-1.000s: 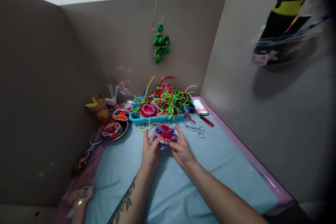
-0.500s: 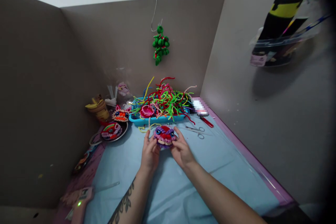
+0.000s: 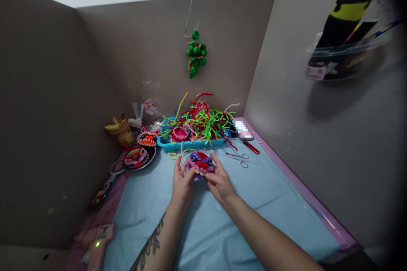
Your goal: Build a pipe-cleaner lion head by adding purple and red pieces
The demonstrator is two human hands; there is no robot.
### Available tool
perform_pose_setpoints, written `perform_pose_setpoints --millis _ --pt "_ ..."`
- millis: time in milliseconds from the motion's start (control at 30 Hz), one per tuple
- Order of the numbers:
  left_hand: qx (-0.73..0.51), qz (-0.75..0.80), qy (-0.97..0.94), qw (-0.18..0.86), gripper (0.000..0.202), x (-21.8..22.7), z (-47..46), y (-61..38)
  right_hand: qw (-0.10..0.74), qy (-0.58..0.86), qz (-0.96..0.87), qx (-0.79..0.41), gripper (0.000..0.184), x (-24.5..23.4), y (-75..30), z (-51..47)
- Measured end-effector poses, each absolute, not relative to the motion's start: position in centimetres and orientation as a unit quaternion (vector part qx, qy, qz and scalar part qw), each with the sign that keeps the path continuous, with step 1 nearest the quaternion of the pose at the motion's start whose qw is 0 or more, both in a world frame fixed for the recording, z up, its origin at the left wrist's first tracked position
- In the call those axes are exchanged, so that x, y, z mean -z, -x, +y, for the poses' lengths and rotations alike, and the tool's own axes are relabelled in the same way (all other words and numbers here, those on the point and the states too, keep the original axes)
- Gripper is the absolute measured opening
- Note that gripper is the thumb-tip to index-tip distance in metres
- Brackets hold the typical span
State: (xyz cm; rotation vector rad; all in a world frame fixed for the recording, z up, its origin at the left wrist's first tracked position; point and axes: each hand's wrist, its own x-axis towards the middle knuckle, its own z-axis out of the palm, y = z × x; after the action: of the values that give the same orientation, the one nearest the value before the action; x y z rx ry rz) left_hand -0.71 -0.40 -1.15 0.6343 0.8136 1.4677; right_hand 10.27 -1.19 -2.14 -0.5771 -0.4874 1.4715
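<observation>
Between my two hands is a fuzzy pipe-cleaner animal head point(image 3: 201, 163) in purple, red and pink, with blue eyes and a pale strip along its lower edge. My left hand point(image 3: 183, 181) grips its left side, thumb on the front. On the other side, my right hand point(image 3: 220, 180) closes on the lower right edge, thumb also in front. A pale pipe cleaner point(image 3: 181, 149) stands up beside my left fingertips. Scissors point(image 3: 240, 159) lie on the blue cloth point(image 3: 254, 203) to the right of my hands.
Behind sits a blue tray point(image 3: 193, 144) heaped with colourful pipe cleaners. On the left are a round dish point(image 3: 152, 159) bearing a similar piece, an orange fuzzy face point(image 3: 148, 138) and a pink glue gun point(image 3: 101, 241). A phone point(image 3: 243, 129) and a red-handled tool point(image 3: 251, 147) lie right. Grey panels surround the table.
Both thumbs have shifted inward over the lower front of the animal head, which tilts slightly. Both hands keep their hold. The whole view has moved a little.
</observation>
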Motion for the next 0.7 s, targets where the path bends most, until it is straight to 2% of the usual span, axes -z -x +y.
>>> perform_pose_setpoints --millis 533,700 --pt "-0.652 0.356 -0.263 0.616 0.084 1.12 -0.3 0.7 0.669 0.259 -0.219 -0.661 0.082 1.74 -10.01 -1.56" --pt "-0.639 0.335 -0.245 0.647 0.075 0.77 -0.5 0.98 0.672 0.26 -0.21 -0.661 0.08 1.92 -10.18 -1.37"
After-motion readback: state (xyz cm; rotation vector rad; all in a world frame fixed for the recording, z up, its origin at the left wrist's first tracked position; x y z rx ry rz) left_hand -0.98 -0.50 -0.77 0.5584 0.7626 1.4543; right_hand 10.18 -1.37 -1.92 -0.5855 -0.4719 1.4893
